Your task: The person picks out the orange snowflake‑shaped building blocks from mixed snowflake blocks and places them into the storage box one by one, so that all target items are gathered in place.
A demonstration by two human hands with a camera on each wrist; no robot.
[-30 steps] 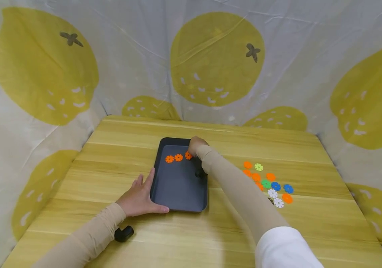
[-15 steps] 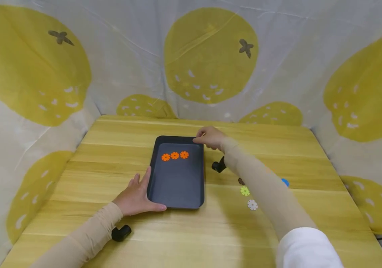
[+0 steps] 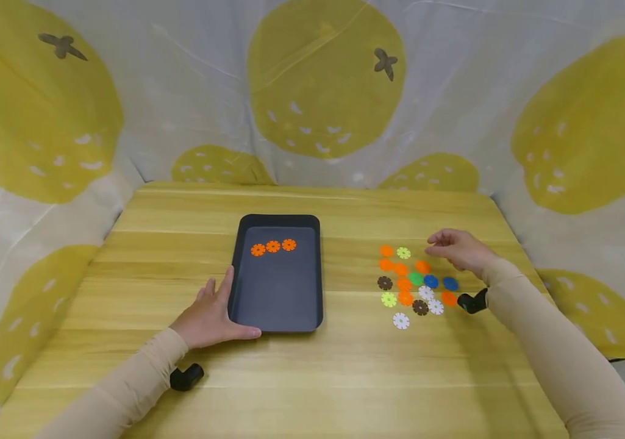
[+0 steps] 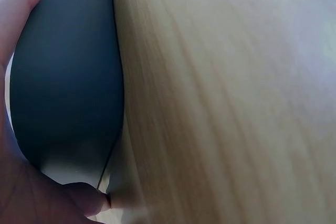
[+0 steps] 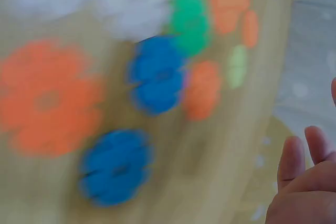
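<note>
A dark grey baking tray point(image 3: 276, 292) lies on the wooden table, with three orange notched discs point(image 3: 272, 246) in a row near its far end. My left hand point(image 3: 208, 316) rests against the tray's near left corner, thumb along the front wall and fingers spread along the left side. In the left wrist view that hand touches the outer wall of the tray point(image 4: 68, 72). Beyond the right of the loose discs, my right hand point(image 3: 461, 251) hovers with loosely bent fingers and nothing visible in them. Closest to it are a blue disc point(image 3: 450, 283) and an orange disc point(image 3: 422, 267).
Several discs in orange, white, brown, green, yellow-green point(image 3: 388, 299) and blue lie scattered right of the tray. A curtain point(image 3: 339, 177) printed with lemons hangs behind the table point(image 3: 312, 390). Black wrist-camera mounts point(image 3: 187, 377) project beside both wrists.
My right hand has left the tray's far right side and moved right, past the loose discs. The third orange disc now lies uncovered in the row. My left hand stays at the tray.
</note>
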